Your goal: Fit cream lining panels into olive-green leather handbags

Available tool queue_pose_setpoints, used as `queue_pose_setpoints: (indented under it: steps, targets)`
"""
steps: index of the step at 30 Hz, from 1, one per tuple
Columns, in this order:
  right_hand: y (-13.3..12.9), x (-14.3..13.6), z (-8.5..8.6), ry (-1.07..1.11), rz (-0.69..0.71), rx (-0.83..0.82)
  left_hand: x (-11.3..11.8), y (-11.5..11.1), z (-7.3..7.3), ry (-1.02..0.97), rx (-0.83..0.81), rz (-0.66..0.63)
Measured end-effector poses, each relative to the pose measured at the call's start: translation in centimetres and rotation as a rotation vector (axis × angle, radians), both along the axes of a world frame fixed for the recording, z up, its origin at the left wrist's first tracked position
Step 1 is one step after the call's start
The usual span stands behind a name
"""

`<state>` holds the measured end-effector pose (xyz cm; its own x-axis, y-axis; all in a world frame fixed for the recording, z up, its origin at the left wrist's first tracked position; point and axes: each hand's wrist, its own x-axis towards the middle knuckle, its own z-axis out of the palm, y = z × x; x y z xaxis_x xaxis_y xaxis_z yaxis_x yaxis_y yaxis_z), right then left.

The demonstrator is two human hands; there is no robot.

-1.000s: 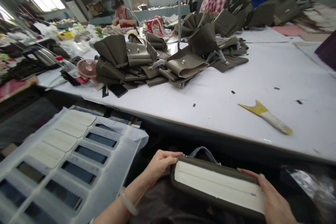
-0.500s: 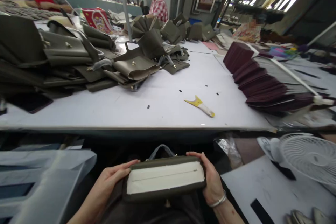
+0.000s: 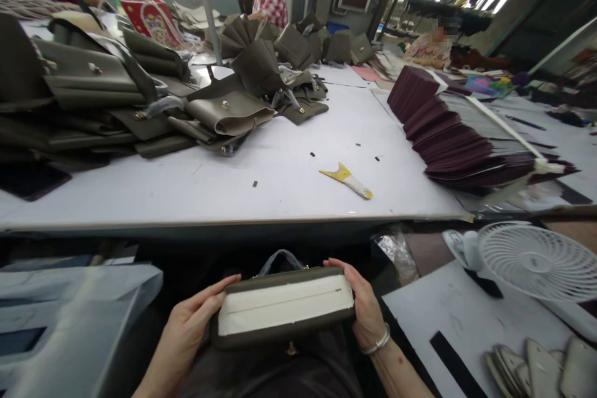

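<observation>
Workshop interior, long white surface (image 3: 289, 174) across the middle of the view, person seated at its near edge; left hand (image 3: 186, 326), fingers curled and clamped on the left end of an olive-green bag (image 3: 280, 308), thumb lying along its upper edge; right hand (image 3: 361, 305), fingers wrapped and closed on the right end of the same bag, silver bracelet (image 3: 377, 343) at the wrist; bag held low over the lap, below the surface edge, its pale cream base panel facing up with one lengthwise seam line, grey handle loop (image 3: 280, 259) rising behind it; to the left, pale plastic sheeting (image 3: 74, 317); to the right, white desk fan (image 3: 532, 261) lying on a lower white board, stack of grey leather cut-outs (image 3: 536, 370) near the corner; on the surface, yellow-tipped scraper tool (image 3: 347, 180) lying well apart from the bag, heap of olive and taupe bag parts (image 3: 140, 99) at far left, fanned stack of maroon panels (image 3: 457, 143) at right; background, person in a red checked shirt (image 3: 270, 3) at the far end of the surface
</observation>
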<state>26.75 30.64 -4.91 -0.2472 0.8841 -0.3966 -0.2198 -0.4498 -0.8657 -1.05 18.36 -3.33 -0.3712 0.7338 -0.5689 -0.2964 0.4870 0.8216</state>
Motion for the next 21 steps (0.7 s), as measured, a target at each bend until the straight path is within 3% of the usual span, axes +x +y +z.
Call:
queue_pose_setpoints:
  steps: [8,15,18,21]
  targets:
    - [-2.2,1.0,-0.2,0.070,-0.047,-0.004,2.6,-0.8,-0.3,-0.110,0.074,0.230]
    - [-2.3,0.4,-1.8,-0.434,-0.076,0.397,3.3,-0.6,-1.3,0.006,0.152,0.253]
    - [-2.6,0.1,-1.7,-0.498,-0.116,0.419,3.8,-1.0,-1.3,-0.054,0.205,0.250]
    - [-3.0,0.3,-1.5,-0.496,-0.112,0.316,4.0,-1.8,-1.3,-0.230,0.306,0.271]
